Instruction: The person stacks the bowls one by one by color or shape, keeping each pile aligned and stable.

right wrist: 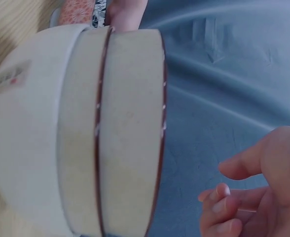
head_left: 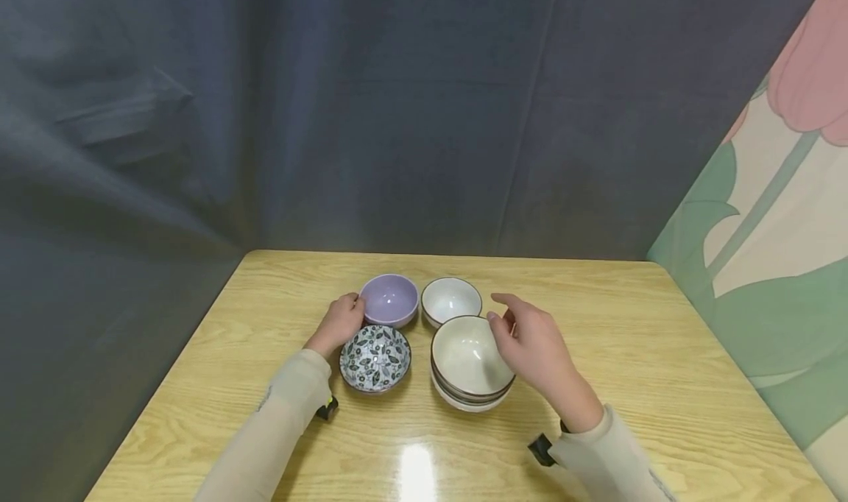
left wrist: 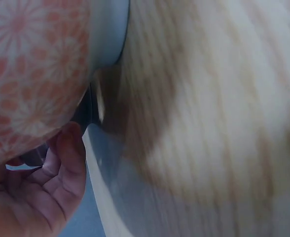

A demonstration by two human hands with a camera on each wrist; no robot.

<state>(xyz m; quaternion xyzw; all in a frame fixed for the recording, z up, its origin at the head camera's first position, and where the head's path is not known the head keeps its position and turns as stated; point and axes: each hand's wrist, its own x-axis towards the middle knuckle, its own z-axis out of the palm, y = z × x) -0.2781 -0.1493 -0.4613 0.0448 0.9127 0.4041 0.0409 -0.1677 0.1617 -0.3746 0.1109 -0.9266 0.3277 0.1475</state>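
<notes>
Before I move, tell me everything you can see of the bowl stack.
The bowl stack is upright, glossy and ceramic-looking: a white bottom bowl with a small label, and two cream bowls with brown rims nested inside. The topmost looks empty. The stack stands on the wooden table; the right grip is near, not touching.

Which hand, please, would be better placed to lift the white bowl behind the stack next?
Probably the right hand: it's empty and nearer the white bowl; the left hand grips the purple bowl.

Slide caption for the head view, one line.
Left grip at the purple bowl, right grip empty beside the bowl stack, patterned bowl and white bowl close by.
</notes>
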